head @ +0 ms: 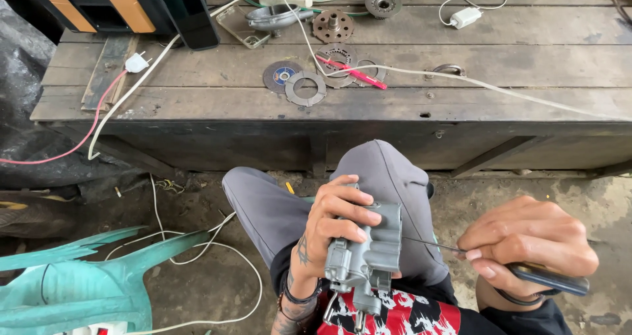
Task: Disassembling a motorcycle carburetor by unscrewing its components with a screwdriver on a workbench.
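Down over the knees we go: the left hand (336, 220) is wrapped around a grey cast-metal part (368, 256), fingers curled over its upper edge, holding it upright above the lap, just in front of the grey trouser legs (388, 177). The part is ribbed on its right side, with a small fitting sticking out at the bottom. The right hand (526, 243) is closed around a dark-handled tool (550, 279), thumb and fingers pinching near the front of the handle, and its thin metal shaft (431, 244) runs left, the tip meeting the right side of the metal part.

Beyond the knees stands a low, weathered wooden table (526, 52). On it lie several round metal discs and rings (306, 88), a grinding disc with a blue centre (282, 76), and a pink-handled tool (359, 75) resting across one of them. A white cable (461, 78) trails across the boards to the right, a white charger block (466, 17) sits near the back, and a dark phone (189, 14) leans at the left beside a black and orange speaker (99, 2). Bottom left, a turquoise plastic chair (72, 282) sits on the dirt floor, white cord looping past it.
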